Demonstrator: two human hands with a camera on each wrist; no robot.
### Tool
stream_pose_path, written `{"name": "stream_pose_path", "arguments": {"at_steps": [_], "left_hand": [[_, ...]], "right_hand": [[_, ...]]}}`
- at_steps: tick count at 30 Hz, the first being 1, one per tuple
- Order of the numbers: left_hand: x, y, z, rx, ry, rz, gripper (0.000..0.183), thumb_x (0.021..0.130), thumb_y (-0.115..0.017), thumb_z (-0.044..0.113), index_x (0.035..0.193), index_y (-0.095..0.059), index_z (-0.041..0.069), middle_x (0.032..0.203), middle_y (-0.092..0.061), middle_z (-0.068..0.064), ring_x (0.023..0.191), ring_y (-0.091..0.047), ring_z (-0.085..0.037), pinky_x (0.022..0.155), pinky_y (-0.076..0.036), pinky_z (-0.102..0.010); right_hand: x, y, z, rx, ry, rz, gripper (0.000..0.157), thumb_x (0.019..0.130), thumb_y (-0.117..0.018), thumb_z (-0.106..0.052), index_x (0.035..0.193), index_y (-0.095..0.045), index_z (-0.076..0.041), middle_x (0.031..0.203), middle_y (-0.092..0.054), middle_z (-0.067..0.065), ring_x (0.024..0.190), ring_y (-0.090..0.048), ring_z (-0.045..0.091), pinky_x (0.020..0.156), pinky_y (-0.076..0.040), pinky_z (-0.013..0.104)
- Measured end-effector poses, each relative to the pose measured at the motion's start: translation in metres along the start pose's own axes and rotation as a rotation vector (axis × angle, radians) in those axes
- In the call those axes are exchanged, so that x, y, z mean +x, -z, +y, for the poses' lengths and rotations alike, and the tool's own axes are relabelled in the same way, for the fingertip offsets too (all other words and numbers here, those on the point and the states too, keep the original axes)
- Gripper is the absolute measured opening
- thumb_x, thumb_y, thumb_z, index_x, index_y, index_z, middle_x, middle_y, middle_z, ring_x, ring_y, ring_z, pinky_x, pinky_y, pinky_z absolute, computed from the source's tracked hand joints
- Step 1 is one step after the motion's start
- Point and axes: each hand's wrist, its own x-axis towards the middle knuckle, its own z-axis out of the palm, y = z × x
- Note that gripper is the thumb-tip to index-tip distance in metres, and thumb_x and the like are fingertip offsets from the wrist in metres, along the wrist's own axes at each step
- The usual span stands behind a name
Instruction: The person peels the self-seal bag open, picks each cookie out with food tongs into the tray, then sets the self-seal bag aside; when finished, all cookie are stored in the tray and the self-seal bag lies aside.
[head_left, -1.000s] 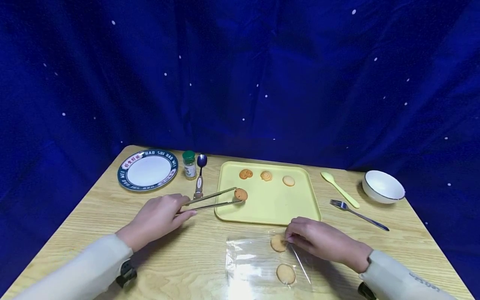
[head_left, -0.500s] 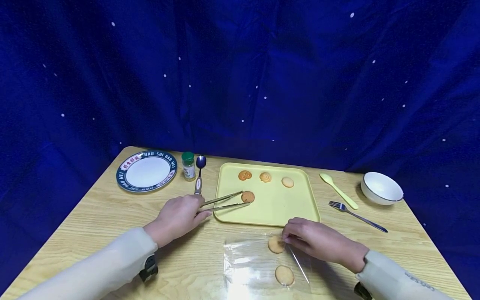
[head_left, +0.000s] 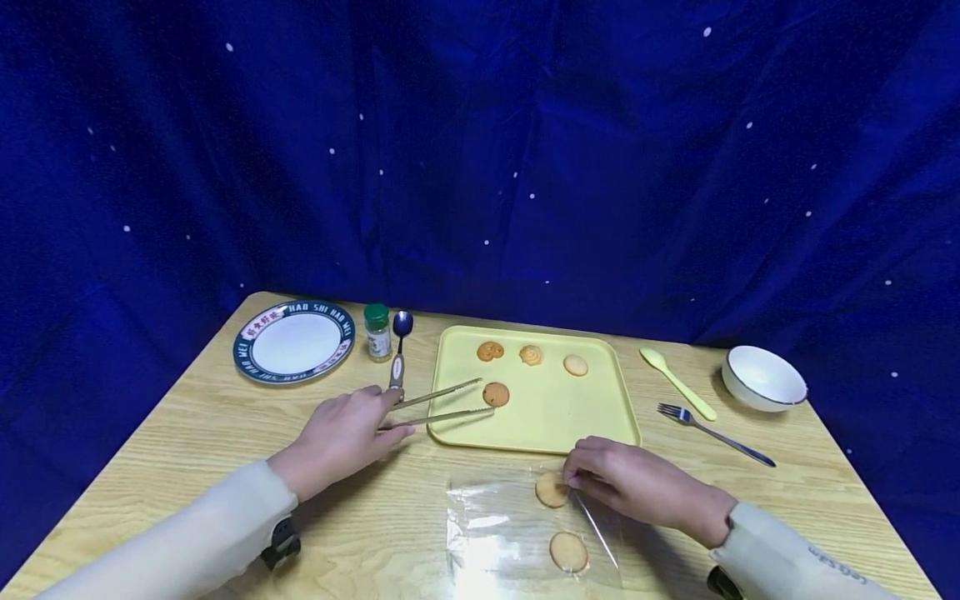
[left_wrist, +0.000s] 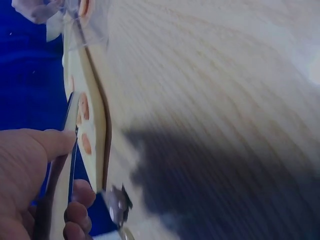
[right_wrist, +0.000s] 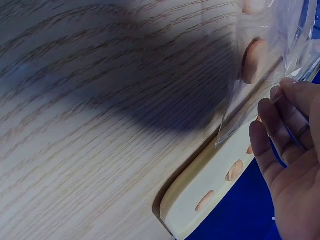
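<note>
My left hand [head_left: 345, 435] grips metal tongs [head_left: 438, 419], whose spread tips stand on either side of a brown round cookie [head_left: 496, 394] at the left of the yellow tray [head_left: 555, 421]. A small gap shows between the upper tip and that cookie. Farther back on the tray lie a pretzel-shaped cookie [head_left: 491, 351], a swirled cookie [head_left: 531, 355] and a pale round cookie [head_left: 576, 365]. Just in front of the tray, my right hand [head_left: 637, 483] pinches the edge of a clear plastic bag [head_left: 487, 517]. Inside the bag are two pale cookies [head_left: 568, 552], one close to my fingertips.
At the back left are a blue-rimmed plate [head_left: 294, 342], a green-capped seasoning jar [head_left: 378, 333] and a spoon [head_left: 401, 342], its handle close to my left hand. Right of the tray lie a yellow spoon [head_left: 678, 383], a fork [head_left: 716, 433] and a white bowl [head_left: 765, 378].
The brown cookie, held in the tongs a second ago, now lies on the tray farther right. The tongs have spread and drawn back slightly left. My right hand stays on the bag.
</note>
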Motion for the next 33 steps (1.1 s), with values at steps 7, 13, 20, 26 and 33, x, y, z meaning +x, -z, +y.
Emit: {"name": "stream_pose_path", "arguments": {"at_steps": [7, 13, 20, 26, 33], "left_hand": [[-0.022, 0.016, -0.028, -0.039, -0.052, 0.012, 0.029, 0.087, -0.068, 0.046, 0.090, -0.062, 0.018, 0.067, -0.047, 0.009, 0.055, -0.040, -0.004, 0.047, -0.031, -0.023], [-0.045, 0.021, -0.052, -0.109, -0.202, 0.013, 0.026, 0.088, -0.066, 0.048, 0.088, -0.061, 0.023, 0.069, -0.044, 0.016, 0.058, -0.037, 0.004, 0.051, -0.032, -0.016], [-0.073, 0.020, -0.060, -0.157, -0.336, 0.004, 0.019, 0.089, -0.065, 0.047, 0.091, -0.062, 0.028, 0.072, -0.046, 0.022, 0.062, -0.040, 0.009, 0.054, -0.036, -0.014], [-0.083, 0.014, -0.051, -0.075, -0.468, 0.075, 0.018, 0.088, -0.068, 0.046, 0.093, -0.064, 0.029, 0.073, -0.045, 0.022, 0.060, -0.033, 0.012, 0.051, -0.031, -0.011], [-0.075, 0.004, -0.021, -0.027, -0.439, 0.061, 0.022, 0.091, -0.063, 0.048, 0.090, -0.063, 0.025, 0.074, -0.049, 0.018, 0.056, -0.035, 0.010, 0.049, -0.036, -0.016]], "right_hand": [[0.002, -0.001, -0.001, -0.004, 0.015, 0.024, 0.009, 0.093, -0.065, -0.014, 0.094, -0.065, -0.022, 0.089, -0.057, -0.018, 0.081, -0.052, -0.007, 0.073, -0.049, 0.014], [0.002, -0.002, -0.001, 0.001, 0.009, 0.022, 0.009, 0.093, -0.064, -0.013, 0.095, -0.065, -0.022, 0.091, -0.058, -0.017, 0.084, -0.053, -0.007, 0.075, -0.050, 0.014], [0.001, 0.001, -0.001, 0.009, 0.000, 0.027, 0.008, 0.095, -0.061, -0.014, 0.097, -0.065, -0.021, 0.092, -0.060, -0.015, 0.085, -0.054, -0.007, 0.076, -0.050, 0.015], [0.002, 0.001, -0.001, 0.010, -0.009, 0.028, 0.009, 0.094, -0.063, -0.014, 0.096, -0.065, -0.022, 0.092, -0.059, -0.017, 0.084, -0.053, -0.007, 0.074, -0.050, 0.015], [0.001, 0.002, -0.002, -0.004, -0.013, 0.027, 0.009, 0.093, -0.064, -0.014, 0.095, -0.064, -0.023, 0.091, -0.057, -0.018, 0.082, -0.051, -0.007, 0.073, -0.049, 0.016]]}}
